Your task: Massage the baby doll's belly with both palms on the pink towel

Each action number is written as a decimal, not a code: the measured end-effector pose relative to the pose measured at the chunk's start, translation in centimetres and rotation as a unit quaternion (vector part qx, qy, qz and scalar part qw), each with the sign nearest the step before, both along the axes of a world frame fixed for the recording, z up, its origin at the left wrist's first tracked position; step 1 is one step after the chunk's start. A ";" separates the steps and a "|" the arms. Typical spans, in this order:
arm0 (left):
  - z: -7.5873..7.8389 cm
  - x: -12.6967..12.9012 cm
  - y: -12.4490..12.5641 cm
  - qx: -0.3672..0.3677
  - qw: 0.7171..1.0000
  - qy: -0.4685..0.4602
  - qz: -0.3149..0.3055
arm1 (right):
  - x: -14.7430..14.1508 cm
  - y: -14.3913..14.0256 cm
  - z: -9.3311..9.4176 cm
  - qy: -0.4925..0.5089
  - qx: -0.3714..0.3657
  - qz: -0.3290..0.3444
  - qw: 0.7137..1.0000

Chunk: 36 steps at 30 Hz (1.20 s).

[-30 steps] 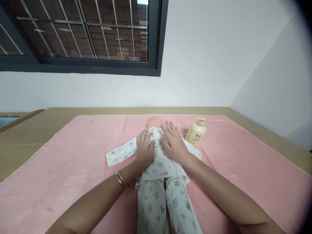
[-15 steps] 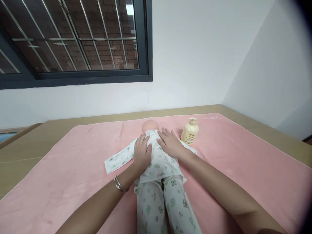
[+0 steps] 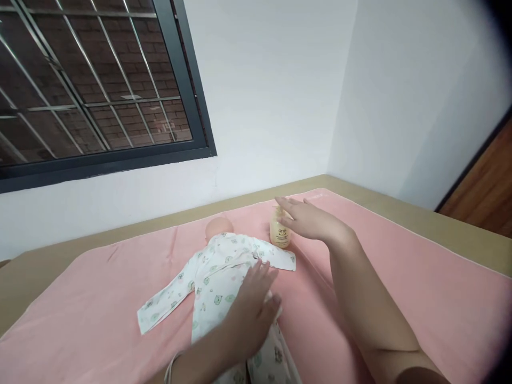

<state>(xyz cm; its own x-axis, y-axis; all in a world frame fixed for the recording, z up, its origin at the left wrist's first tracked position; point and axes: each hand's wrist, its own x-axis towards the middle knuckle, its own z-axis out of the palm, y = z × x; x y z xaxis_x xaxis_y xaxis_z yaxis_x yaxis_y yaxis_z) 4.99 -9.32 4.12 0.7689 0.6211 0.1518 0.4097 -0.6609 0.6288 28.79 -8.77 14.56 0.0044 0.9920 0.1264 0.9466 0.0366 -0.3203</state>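
Observation:
A doll with a bald head (image 3: 219, 228) lies on a pink mat, dressed in a white printed top (image 3: 218, 272) and matching trousers (image 3: 276, 349). One of its sleeves stretches out to each side. My left hand (image 3: 252, 309) is over the lower right part of the top, fingers extended and holding nothing; whether it touches the cloth I cannot tell. A pale yellow pump bottle (image 3: 280, 234) stands upright beyond the doll's right sleeve. At its pump head, my right hand (image 3: 310, 217) is open with outstretched fingers, covering part of the top. Contact there is unclear.
The pink mat (image 3: 100, 298) covers most of a tan surface (image 3: 368, 205). White walls (image 3: 272, 96) meet in a corner behind it. A barred window (image 3: 108, 80) is at the upper left, and a brown wooden panel (image 3: 480, 181) at the right.
My right hand has left the doll's upper body and moved right to the bottle's top. My left hand has shifted down and right over the doll. The view has turned right and tilted.

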 end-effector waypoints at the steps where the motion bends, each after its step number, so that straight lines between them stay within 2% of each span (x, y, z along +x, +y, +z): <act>1: 0.8 1.1 1.1 -0.064 0.996 -0.056 0.024 | 0.5 0.2 0.0 -0.010 0.005 -0.030 0.999; 2: 1.7 2.4 2.4 -0.135 0.982 -0.126 0.048 | 0.8 0.4 -0.1 -0.021 0.006 -0.052 0.998; 3: 2.6 3.7 3.9 -0.226 0.952 -0.196 0.059 | 1.0 0.7 -0.3 -0.031 0.004 -0.063 0.998; 4: 3.5 5.0 5.4 -0.332 0.905 -0.258 0.066 | 1.1 0.9 -0.5 -0.039 0.002 -0.066 0.997; 5: 4.3 6.1 6.8 -0.439 0.845 -0.297 0.067 | 1.2 1.2 -0.7 -0.044 0.002 -0.061 0.997; 6: 5.0 7.1 8.2 -0.510 0.784 -0.344 0.078 | 1.1 1.5 -1.0 -0.048 0.007 -0.051 0.997; 7: 5.6 8.0 9.3 -0.549 0.734 -0.391 0.087 | 1.1 1.9 -1.3 -0.053 0.015 -0.040 0.998; 9: 6.4 9.3 10.9 -0.591 0.662 -0.451 0.098 | 0.9 2.6 -1.8 -0.065 0.031 -0.020 0.997; 11: 6.8 10.2 11.7 -0.610 0.621 -0.483 0.097 | 0.7 3.4 -2.3 -0.079 0.040 -0.006 0.996; 13: 6.8 10.8 12.0 -0.625 0.595 -0.496 0.093 | 0.6 4.1 -2.6 -0.087 0.040 0.002 0.995; 15: 6.6 11.2 12.1 -0.633 0.582 -0.502 0.092 | 0.4 4.5 -2.9 -0.097 0.037 0.010 0.995; 18: 6.4 11.4 12.0 -0.632 0.581 -0.505 0.091 | -0.1 4.8 -3.2 -0.134 0.053 0.008 0.990; 22: 6.2 10.3 11.2 -0.640 0.580 -0.497 0.087 | -1.6 5.0 -3.6 -0.164 0.086 -0.022 0.983; 27: 5.7 5.1 8.5 -0.648 0.609 -0.446 0.100 | -3.6 5.6 -4.2 -0.206 0.100 -0.070 0.971; 30: 5.3 0.8 6.6 -0.633 0.641 -0.409 0.145 | -3.8 5.7 -4.4 -0.232 0.078 -0.091 0.965; 34: 5.6 -3.4 4.4 -0.612 0.659 -0.391 0.198 | -4.4 4.4 -3.9 -0.199 0.044 -0.084 0.975; 36: 6.1 -4.4 3.3 -0.615 0.656 -0.385 0.208 | -5.9 2.9 -3.4 -0.163 0.085 -0.048 0.982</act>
<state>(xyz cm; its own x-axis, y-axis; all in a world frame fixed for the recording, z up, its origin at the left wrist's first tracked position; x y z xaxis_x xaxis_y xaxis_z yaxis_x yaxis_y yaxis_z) 0.59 -6.06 10.23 0.4833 0.7700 -0.4166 -0.3578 0.6080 0.7087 22.87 -5.88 11.19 0.0278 0.9535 0.3000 0.9995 -0.0305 0.0042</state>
